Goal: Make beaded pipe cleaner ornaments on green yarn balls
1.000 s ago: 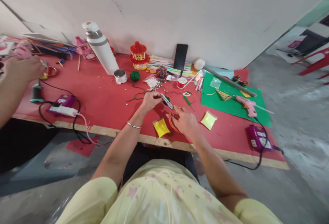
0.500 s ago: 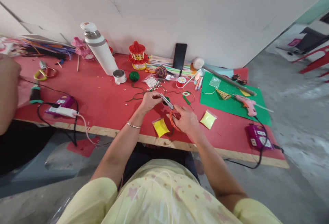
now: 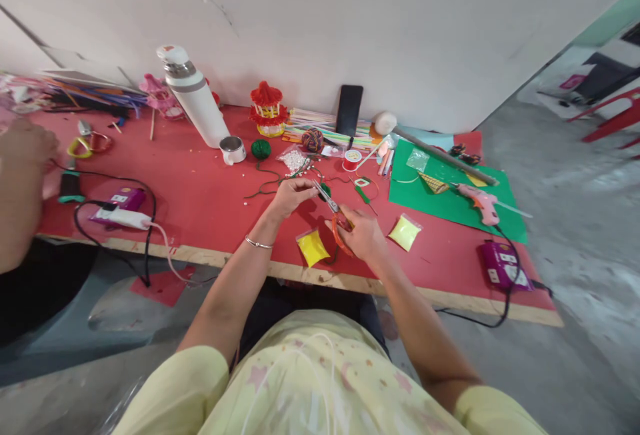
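My right hand grips a pair of scissors by the orange handles, with the blades pointing up and left. The blade tips reach the fingertips of my left hand. Those fingers are pinched together, and whatever small thing they hold is too small to make out. A dark green yarn piece lies just behind the blades. In front of my hands is a bright yellow packet. To the right of my right hand rests a paler yellow packet.
White beads, a green yarn ball, a metal cup and a white bottle stand behind my hands. A pink glue gun lies on green sheet at right. Another person's hand is at far left.
The scissors' blades and handles have spread slightly apart at my left fingertips. My hands stay in nearly the same place. The other person's hand has come further into view at left.
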`<action>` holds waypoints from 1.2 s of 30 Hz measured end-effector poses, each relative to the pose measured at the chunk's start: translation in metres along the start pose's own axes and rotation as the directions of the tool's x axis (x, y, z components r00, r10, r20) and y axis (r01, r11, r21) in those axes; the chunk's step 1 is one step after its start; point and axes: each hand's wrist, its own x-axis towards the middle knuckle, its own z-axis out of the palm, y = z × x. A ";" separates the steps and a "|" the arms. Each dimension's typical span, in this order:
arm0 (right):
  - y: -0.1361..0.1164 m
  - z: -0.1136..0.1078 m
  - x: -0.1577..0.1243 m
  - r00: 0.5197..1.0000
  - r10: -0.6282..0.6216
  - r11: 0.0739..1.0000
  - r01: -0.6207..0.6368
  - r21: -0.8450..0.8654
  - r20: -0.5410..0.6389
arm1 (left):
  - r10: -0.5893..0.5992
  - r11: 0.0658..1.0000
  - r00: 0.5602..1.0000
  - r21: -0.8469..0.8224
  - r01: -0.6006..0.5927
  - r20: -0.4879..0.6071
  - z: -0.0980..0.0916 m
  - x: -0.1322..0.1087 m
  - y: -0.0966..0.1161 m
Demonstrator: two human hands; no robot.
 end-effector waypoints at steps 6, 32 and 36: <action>0.000 0.002 -0.001 1.000 -0.010 0.999 0.010 -0.038 -0.013 | 0.013 1.000 1.000 0.027 -0.014 0.002 0.001 -0.002 0.004; 0.007 0.002 -0.002 0.999 -0.027 1.000 0.027 0.008 -0.044 | 0.015 0.997 1.000 -0.079 -0.015 -0.007 0.004 -0.002 0.002; 0.004 0.003 -0.002 0.998 -0.026 0.999 0.027 0.018 -0.056 | 0.023 0.994 1.000 -0.111 -0.024 -0.011 0.004 0.000 -0.001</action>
